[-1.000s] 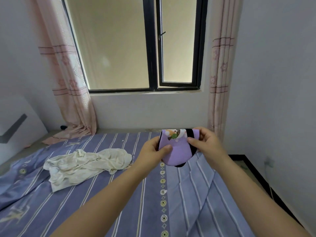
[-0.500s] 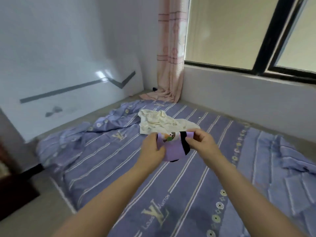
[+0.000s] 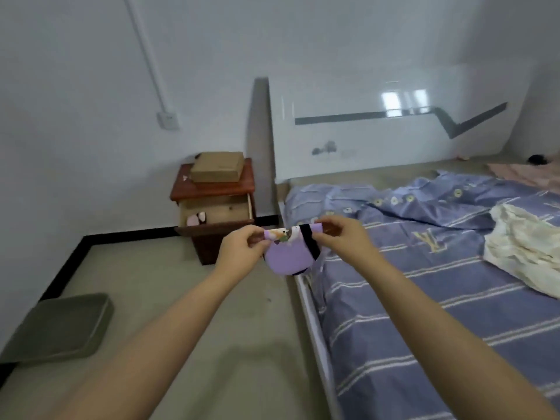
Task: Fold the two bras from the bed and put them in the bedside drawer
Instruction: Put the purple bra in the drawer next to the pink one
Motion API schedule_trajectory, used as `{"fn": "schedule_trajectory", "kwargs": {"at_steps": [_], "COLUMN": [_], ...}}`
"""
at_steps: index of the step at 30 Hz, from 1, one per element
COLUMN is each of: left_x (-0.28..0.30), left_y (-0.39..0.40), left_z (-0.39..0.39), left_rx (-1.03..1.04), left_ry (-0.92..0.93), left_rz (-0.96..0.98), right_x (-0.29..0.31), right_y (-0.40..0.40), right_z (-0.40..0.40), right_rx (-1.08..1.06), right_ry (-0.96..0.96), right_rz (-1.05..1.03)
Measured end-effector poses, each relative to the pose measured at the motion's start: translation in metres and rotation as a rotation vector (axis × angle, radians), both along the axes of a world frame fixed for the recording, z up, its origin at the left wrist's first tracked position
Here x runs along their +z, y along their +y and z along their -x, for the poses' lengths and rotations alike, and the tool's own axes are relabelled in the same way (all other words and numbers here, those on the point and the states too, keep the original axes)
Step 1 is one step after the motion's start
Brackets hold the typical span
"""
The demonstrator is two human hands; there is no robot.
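Observation:
A folded purple bra (image 3: 288, 256) with black trim and a small printed patch hangs in the air between my hands, over the bed's left edge. My left hand (image 3: 239, 253) pinches its top left corner and my right hand (image 3: 342, 237) pinches its top right corner. Beyond it stands a dark red wooden bedside cabinet (image 3: 212, 189) with its top drawer (image 3: 216, 218) pulled open. A pink item (image 3: 196, 219) lies in the drawer's left part. The bed (image 3: 439, 298), under a blue striped sheet, fills the right side.
A brown cardboard box (image 3: 217, 167) sits on the cabinet top. Crumpled white cloth (image 3: 527, 250) lies on the bed at the right. A white headboard (image 3: 394, 125) stands behind the bed. A grey cushion (image 3: 57, 325) lies on the floor at the lower left.
The view has swung left from the window and the bed to the bedside cabinet with its open drawer. Both hands keep hold of the folded purple bra.

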State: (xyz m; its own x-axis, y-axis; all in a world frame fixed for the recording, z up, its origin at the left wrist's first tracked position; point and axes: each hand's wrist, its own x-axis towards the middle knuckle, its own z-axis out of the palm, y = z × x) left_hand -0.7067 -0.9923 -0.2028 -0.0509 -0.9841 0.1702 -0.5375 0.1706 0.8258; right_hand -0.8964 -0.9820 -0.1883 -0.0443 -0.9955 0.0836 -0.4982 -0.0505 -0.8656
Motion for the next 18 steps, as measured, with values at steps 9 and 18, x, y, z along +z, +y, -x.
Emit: {"fn": "schedule_trajectory", "kwargs": {"at_steps": [9, 18], "left_x": [-0.054, -0.173], "left_y": [-0.184, -0.426], "left_z": [-0.145, -0.205], "left_rx": [0.248, 0.322], "left_ry": [-0.149, -0.247], "left_rz": [-0.114, -0.338], "right_x": [-0.06, -0.197], "right_y": [-0.211, -0.472], "right_z": [-0.16, -0.232], "right_rx": [0.124, 0.19], "right_ry": [0.071, 0.074], "right_rz": [-0.116, -0.395]}}
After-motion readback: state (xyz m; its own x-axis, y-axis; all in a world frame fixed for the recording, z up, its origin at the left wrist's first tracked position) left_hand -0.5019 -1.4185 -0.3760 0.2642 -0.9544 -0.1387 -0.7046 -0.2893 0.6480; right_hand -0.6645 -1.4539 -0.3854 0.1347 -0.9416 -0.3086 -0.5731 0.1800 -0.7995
